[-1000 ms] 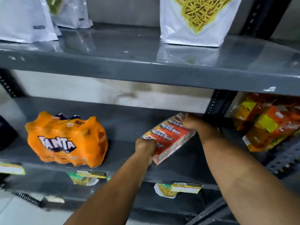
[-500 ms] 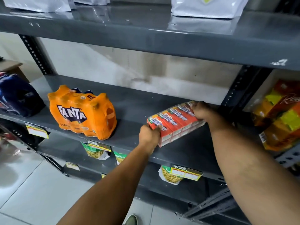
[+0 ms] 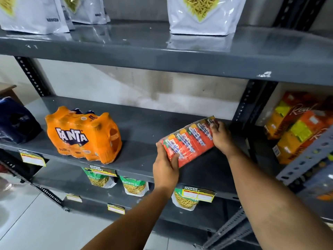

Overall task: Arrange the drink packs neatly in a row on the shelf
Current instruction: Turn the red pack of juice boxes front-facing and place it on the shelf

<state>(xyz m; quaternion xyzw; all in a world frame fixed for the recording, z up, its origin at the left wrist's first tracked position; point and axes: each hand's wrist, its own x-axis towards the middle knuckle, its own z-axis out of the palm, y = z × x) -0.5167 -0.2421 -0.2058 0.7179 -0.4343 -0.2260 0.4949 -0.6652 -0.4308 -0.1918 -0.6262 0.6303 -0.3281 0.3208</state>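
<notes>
Pale floor tiles (image 3: 27, 219) are showing at the foot of a grey metal shelving unit, and green snack pouches (image 3: 134, 184) are sitting on its lowest visible level behind yellow price tags (image 3: 197, 194). Above that, on the middle shelf (image 3: 144, 165), the person is reaching in with both arms. The left hand (image 3: 164, 168) is gripping the near end of a red shrink-wrapped juice pack (image 3: 191, 141), thumb lying over its top face, while the right hand (image 3: 220, 136) is clamping the far end, fingers curled over the top. The pack is lying slantwise toward the right of the shelf; I cannot tell whether it is resting on the shelf or held just above it. Well apart to the left, an orange Fanta pack (image 3: 82, 135) is standing near the front edge, and a dark blue pack (image 3: 17, 121) is sitting beyond it at the far left. To the right, past the upright post (image 3: 252, 103), orange juice cartons (image 3: 299, 130) are leaning together. On the top shelf (image 3: 162, 56), white snack bags (image 3: 201, 15) are standing upright.
</notes>
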